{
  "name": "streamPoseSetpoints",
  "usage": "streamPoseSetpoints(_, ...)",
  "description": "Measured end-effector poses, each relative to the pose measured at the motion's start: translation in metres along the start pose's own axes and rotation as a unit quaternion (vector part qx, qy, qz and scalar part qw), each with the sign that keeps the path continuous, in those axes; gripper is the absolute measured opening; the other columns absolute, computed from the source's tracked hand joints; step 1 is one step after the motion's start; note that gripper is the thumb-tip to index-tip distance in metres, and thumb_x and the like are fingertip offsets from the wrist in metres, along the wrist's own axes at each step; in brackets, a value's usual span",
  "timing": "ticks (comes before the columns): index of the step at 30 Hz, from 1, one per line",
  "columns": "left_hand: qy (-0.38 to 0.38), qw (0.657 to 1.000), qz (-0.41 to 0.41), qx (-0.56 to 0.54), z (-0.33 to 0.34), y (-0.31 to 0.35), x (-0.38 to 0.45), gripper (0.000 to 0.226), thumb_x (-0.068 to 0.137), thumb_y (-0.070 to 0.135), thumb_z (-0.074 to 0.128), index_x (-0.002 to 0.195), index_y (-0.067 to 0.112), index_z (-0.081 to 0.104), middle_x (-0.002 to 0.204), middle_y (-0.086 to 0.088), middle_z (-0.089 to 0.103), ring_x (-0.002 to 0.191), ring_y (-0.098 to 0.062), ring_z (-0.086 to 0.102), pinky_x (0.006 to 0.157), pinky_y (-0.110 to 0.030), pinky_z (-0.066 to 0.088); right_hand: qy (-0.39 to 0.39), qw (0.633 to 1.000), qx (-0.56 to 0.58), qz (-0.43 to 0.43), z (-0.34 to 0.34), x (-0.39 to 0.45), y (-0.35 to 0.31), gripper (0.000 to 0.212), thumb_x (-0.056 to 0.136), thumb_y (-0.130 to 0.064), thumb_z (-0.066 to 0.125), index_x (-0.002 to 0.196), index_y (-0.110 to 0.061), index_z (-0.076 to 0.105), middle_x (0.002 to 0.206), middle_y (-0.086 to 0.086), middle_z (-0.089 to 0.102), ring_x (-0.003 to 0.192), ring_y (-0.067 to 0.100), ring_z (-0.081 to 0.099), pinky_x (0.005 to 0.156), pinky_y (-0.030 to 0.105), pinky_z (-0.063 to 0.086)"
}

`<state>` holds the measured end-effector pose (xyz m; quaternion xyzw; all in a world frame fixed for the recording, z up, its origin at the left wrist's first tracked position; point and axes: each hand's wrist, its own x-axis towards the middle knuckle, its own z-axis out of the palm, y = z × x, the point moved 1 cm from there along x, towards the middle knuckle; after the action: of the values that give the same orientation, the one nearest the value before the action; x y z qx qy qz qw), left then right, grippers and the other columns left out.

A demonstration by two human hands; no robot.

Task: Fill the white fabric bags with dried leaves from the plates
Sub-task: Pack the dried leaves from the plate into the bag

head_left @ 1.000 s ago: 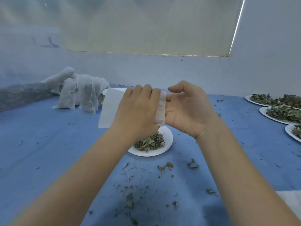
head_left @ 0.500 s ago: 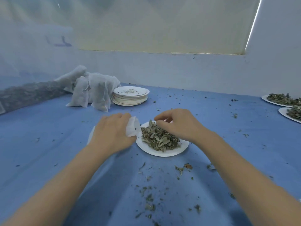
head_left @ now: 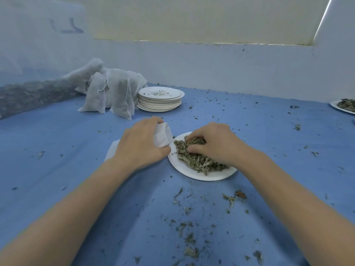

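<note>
A white paper plate (head_left: 196, 173) with a heap of dried leaves (head_left: 199, 161) sits on the blue cloth in the middle. My left hand (head_left: 142, 145) grips a white fabric bag (head_left: 162, 136) right at the plate's left rim; the bag's mouth sticks out past my fingers and its other end shows under my wrist. My right hand (head_left: 213, 144) lies on the leaf heap with fingers curled into the leaves, pinching a clump.
A pile of white fabric bags (head_left: 113, 89) lies at the back left beside a stack of used plates (head_left: 160, 101). Another plate of leaves (head_left: 343, 105) sits at the far right edge. Leaf crumbs (head_left: 192, 227) litter the blue cloth (head_left: 57, 150).
Both hands came down from chest height, where they held the bag open, to the plate. My right hand let go of the bag and dug into the leaves.
</note>
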<state>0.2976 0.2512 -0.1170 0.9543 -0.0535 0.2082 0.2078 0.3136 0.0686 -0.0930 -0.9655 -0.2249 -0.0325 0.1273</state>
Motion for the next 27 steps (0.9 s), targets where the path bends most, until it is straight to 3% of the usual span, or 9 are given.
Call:
streamPoseSetpoints(4,0.004,1.000,0.010,-0.024,-0.002,0.004,-0.003,0.049,0.073,0.035,0.068,0.117,0.026,0.048,0.116,0.006,0.053,0.107,-0.018,0.047,0.092,-0.037,0.038,0.082,0.992,0.091,-0.002,-0.006,-0.001,0.005,0.024,0.088,-0.038,0.060,0.109,-0.029,0.068,0.110,-0.006,0.066,0.111,0.013,0.052,0.102,0.034,0.033)
streamPoseSetpoints(8,-0.008,0.999,0.030,-0.019,0.002,0.010,-0.005,0.047,0.073,0.035,0.067,0.115,0.027,0.049,0.112,0.005,0.055,0.106,-0.019,0.048,0.092,-0.036,0.036,0.165,0.973,0.159,-0.022,-0.013,-0.002,0.007,0.019,0.087,-0.033,0.063,0.104,-0.028,0.071,0.104,-0.011,0.067,0.101,0.006,0.056,0.089,0.018,0.037)
streamPoseSetpoints(14,-0.011,0.999,0.012,-0.046,0.003,0.016,-0.007,0.044,0.072,0.034,0.068,0.112,0.024,0.052,0.104,0.003,0.055,0.098,-0.020,0.049,0.085,-0.036,0.039,0.174,0.959,0.210,-0.084,-0.010,-0.002,-0.002,0.015,0.084,-0.023,0.068,0.099,-0.022,0.073,0.093,-0.009,0.066,0.092,-0.001,0.054,0.077,0.004,0.038)
streamPoseSetpoints(19,-0.001,0.994,-0.008,-0.111,0.003,0.021,-0.005,0.038,0.071,0.032,0.068,0.106,0.022,0.056,0.101,0.004,0.057,0.095,-0.017,0.051,0.082,-0.034,0.043,0.155,0.951,0.242,-0.116,-0.003,-0.003,-0.008,0.022,0.078,-0.017,0.074,0.099,-0.025,0.072,0.091,-0.005,0.069,0.088,0.003,0.058,0.078,0.011,0.042)
streamPoseSetpoints(24,0.005,0.994,-0.003,-0.110,0.004,0.024,-0.007,0.038,0.071,0.032,0.069,0.106,0.022,0.056,0.102,0.005,0.057,0.096,-0.016,0.051,0.083,-0.035,0.043,0.171,0.945,0.264,-0.093,0.002,-0.004,-0.010,0.039,0.072,-0.022,0.079,0.082,-0.040,0.045,0.070,-0.021,0.062,0.068,-0.002,0.055,0.068,0.008,0.042)
streamPoseSetpoints(27,0.014,0.996,0.027,-0.080,0.005,0.026,-0.009,0.041,0.071,0.032,0.069,0.108,0.020,0.056,0.100,0.003,0.058,0.093,-0.018,0.052,0.078,-0.031,0.038,0.169,0.948,0.258,-0.077,0.006,-0.003,-0.012,0.037,0.075,-0.019,0.075,0.077,-0.042,0.047,0.067,-0.025,0.060,0.065,-0.007,0.054,0.065,0.006,0.040)
